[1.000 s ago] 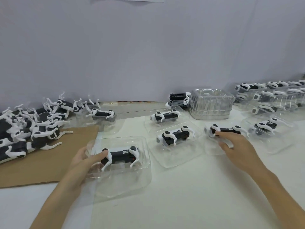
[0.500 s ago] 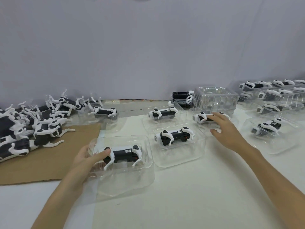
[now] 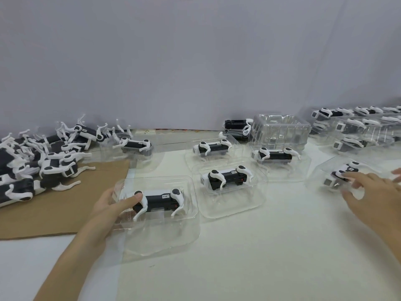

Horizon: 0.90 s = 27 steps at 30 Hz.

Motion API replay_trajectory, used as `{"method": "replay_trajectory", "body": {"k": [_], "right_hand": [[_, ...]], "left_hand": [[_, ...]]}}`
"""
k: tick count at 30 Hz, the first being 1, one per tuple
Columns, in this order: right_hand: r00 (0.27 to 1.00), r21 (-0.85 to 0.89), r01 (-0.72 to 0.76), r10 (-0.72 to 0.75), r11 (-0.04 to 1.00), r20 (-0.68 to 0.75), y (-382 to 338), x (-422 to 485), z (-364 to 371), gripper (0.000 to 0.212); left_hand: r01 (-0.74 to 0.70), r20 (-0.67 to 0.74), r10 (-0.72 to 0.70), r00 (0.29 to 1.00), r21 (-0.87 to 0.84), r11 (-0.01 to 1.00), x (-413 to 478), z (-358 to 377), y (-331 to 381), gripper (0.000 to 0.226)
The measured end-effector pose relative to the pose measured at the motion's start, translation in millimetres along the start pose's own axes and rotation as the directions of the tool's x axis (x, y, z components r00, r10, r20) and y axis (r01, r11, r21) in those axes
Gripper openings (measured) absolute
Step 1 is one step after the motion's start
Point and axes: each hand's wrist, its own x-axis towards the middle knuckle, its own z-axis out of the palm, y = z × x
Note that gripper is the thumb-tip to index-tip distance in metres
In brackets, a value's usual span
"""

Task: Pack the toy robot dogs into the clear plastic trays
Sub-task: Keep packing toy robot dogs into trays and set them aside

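A black-and-white toy robot dog [image 3: 161, 198] lies in the nearest clear plastic tray [image 3: 160, 242]. My left hand [image 3: 110, 207] grips that tray's left wall, with the thumb lying on the dog's front leg. Over at the right, my right hand [image 3: 373, 192] is blurred. Its spread fingers touch another tray [image 3: 319, 170] and the dog [image 3: 345, 171] inside it. Three more trays with dogs [image 3: 227, 181] [image 3: 213, 148] [image 3: 275, 156] sit between the hands.
Loose dogs are piled [image 3: 43, 161] at the left on brown cardboard [image 3: 54, 213]. One more trayed dog [image 3: 135, 145] sits by the pile. A stack of empty trays [image 3: 282, 131] stands by the wall, and filled trays [image 3: 364, 131] are stacked at the far right.
My right hand pushed a trayed dog back beside the empty tray stack, let go, and moved right onto the tray at the right. My left hand kept its hold on the near tray.
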Motion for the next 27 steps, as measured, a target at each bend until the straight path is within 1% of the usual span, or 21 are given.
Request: {"method": "replay_trajectory", "body": {"k": [2,3,5,6,7,9,11,13,17,20,22,25,27], "right_hand": [[0.997,0.055,0.069,-0.072,0.996,0.039,6.0,-4.6,2.1,0.042],[0.991,0.084,0.118,-0.122,0.990,0.050,7.3,-6.9,3.1,0.041],[0.977,0.135,0.198,-0.207,0.971,0.057,3.7,-12.1,1.4,0.032],[0.971,0.138,0.229,-0.236,0.964,0.036,-0.6,-15.6,-2.3,0.024],[0.968,0.123,0.249,-0.252,0.961,0.011,-4.5,-19.4,-5.1,0.020],[0.964,0.113,0.262,-0.266,0.958,0.018,-14.9,-29.4,-11.8,0.036],[0.955,0.166,0.267,-0.284,0.949,0.086,-22.6,-36.6,-16.0,0.050],[0.947,0.181,0.282,-0.304,0.942,0.104,-28.5,-39.9,-19.6,0.055],[0.921,0.262,0.382,-0.389,0.886,-0.027,-42.3,-50.7,-19.0,0.047],[0.909,0.301,0.416,-0.391,0.858,-0.144,-61.2,-59.8,-14.6,0.041],[0.906,0.300,0.412,-0.351,0.861,-0.238,-75.7,-59.6,-13.0,0.036],[0.903,0.314,0.342,-0.217,0.886,-0.371,-94.7,-42.5,-18.9,0.031],[0.879,0.327,0.339,-0.173,0.882,-0.444,-106.1,-20.6,-23.5,0.030]], "left_hand": [[-0.003,0.000,0.003,1.000,-0.006,1.000,0.0,0.3,0.2,0.044],[-0.003,-0.002,0.003,1.000,-0.009,1.000,0.1,0.2,0.5,0.043],[0.000,-0.009,0.000,1.000,-0.011,1.000,0.0,0.6,0.4,0.043],[0.000,-0.010,0.000,1.000,-0.010,1.000,0.1,0.9,0.7,0.043],[0.000,-0.009,0.000,1.000,-0.010,1.000,0.1,1.3,0.9,0.043],[-0.005,-0.008,0.005,1.000,-0.008,1.000,-0.1,1.3,1.9,0.043],[-0.006,-0.012,0.006,1.000,-0.008,1.000,-0.2,1.2,2.1,0.043],[-0.001,-0.009,0.001,1.000,-0.014,1.000,0.1,1.3,2.2,0.041],[-0.002,-0.003,0.002,1.000,-0.014,1.000,-0.5,1.5,1.1,0.043],[-0.006,-0.001,0.006,1.000,-0.025,1.000,-0.3,1.5,0.1,0.047],[-0.003,-0.005,0.003,1.000,-0.021,1.000,0.0,0.9,-0.3,0.049],[-0.003,-0.005,0.003,1.000,-0.013,1.000,0.3,0.8,-0.3,0.051],[-0.003,-0.007,0.003,1.000,-0.007,1.000,0.0,0.7,-0.4,0.049]]}}
